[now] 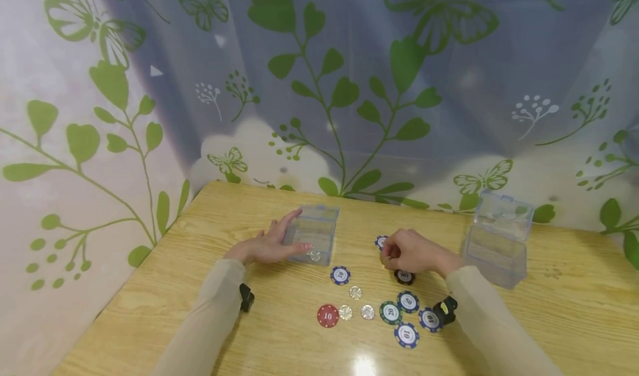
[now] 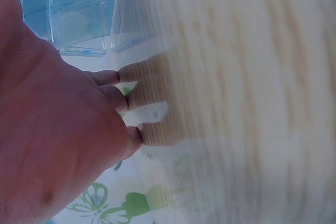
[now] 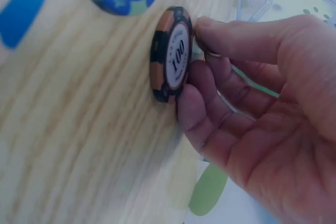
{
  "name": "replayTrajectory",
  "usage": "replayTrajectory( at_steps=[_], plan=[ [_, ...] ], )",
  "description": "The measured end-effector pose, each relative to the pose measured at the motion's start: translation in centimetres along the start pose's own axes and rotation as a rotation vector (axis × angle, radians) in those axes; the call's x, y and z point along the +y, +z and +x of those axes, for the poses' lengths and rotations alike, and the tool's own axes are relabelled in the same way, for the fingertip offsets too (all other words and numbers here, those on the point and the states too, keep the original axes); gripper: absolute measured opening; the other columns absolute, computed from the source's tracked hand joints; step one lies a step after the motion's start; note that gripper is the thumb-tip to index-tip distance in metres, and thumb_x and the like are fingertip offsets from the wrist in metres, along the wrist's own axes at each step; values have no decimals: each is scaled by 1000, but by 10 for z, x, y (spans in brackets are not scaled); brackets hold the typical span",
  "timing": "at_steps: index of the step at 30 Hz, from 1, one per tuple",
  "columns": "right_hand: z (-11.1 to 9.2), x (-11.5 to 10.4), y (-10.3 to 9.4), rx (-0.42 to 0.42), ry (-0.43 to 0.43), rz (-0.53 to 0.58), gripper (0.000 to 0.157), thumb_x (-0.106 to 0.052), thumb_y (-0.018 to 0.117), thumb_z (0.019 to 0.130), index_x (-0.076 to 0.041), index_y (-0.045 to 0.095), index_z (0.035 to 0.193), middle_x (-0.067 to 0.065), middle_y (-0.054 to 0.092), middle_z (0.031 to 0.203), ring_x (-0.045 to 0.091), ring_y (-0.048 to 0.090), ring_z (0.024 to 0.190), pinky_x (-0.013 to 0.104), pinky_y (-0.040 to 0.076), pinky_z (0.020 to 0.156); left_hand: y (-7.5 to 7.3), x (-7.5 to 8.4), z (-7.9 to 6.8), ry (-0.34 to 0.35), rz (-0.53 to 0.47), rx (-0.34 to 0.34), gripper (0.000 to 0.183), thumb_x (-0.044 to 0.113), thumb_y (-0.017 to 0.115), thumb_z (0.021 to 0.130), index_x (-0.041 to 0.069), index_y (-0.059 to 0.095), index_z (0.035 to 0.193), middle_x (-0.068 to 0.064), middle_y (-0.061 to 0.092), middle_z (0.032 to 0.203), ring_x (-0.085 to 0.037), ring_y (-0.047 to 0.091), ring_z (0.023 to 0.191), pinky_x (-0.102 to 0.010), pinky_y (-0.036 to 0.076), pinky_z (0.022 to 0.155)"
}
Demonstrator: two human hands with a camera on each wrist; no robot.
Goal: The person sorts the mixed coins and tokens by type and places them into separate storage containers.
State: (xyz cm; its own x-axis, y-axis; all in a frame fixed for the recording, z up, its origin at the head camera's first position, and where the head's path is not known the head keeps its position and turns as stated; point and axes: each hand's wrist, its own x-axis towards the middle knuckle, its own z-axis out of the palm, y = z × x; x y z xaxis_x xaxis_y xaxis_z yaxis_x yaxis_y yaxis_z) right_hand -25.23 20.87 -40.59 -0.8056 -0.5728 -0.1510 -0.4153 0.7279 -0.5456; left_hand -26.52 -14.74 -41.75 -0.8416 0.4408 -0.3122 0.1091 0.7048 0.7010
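Observation:
My left hand (image 1: 272,245) is at the left side of a clear plastic box (image 1: 312,232), its thumb reaching over the near part and its index finger along the far part. Several fingertips (image 2: 134,137) come down on the table in the left wrist view. A silvery coin (image 1: 314,256) shows in the box near the thumb. With thumb and fingers, my right hand (image 1: 416,251) pinches a small coin (image 3: 212,53), seen almost edge-on. Right beside those fingers lies a black chip (image 3: 176,56) marked 100. A blue chip (image 1: 381,242) is partly hidden behind the hand.
Blue chips (image 1: 340,275), a green chip (image 1: 390,312) and a red chip (image 1: 328,315) lie on the wooden table (image 1: 269,331). Among them are coins (image 1: 367,311). A second clear box (image 1: 495,254) with its lid raised stands at the right. A patterned curtain (image 1: 349,115) hangs behind.

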Motion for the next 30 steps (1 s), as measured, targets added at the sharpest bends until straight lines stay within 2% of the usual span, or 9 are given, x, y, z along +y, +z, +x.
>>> replayTrajectory(
  at_steps=[10,18,30],
  plan=[
    [-4,-2,4,55,-45,58,3,-6,71,88,-8,70,89,-3,69,84,8,61,76,22,54,71,0,0,0,-3,1,1,100,69,59,92,41,-6,163,-15,-7,173,-41,-19,157,-68,-12,122],
    [-5,-4,6,136,-71,105,6,-3,69,86,-6,68,90,-1,67,84,11,59,75,23,52,67,-1,0,-1,-4,0,-6,100,69,59,92,42,-7,163,-15,-8,173,-41,-19,157,-69,-13,122],
    [-3,-9,9,195,-99,168,6,-4,69,88,-9,67,91,-1,67,84,13,62,77,24,52,64,0,2,-3,2,3,-7,100,68,59,93,40,-7,163,-16,-8,173,-42,-19,157,-69,-13,122]
  ],
)
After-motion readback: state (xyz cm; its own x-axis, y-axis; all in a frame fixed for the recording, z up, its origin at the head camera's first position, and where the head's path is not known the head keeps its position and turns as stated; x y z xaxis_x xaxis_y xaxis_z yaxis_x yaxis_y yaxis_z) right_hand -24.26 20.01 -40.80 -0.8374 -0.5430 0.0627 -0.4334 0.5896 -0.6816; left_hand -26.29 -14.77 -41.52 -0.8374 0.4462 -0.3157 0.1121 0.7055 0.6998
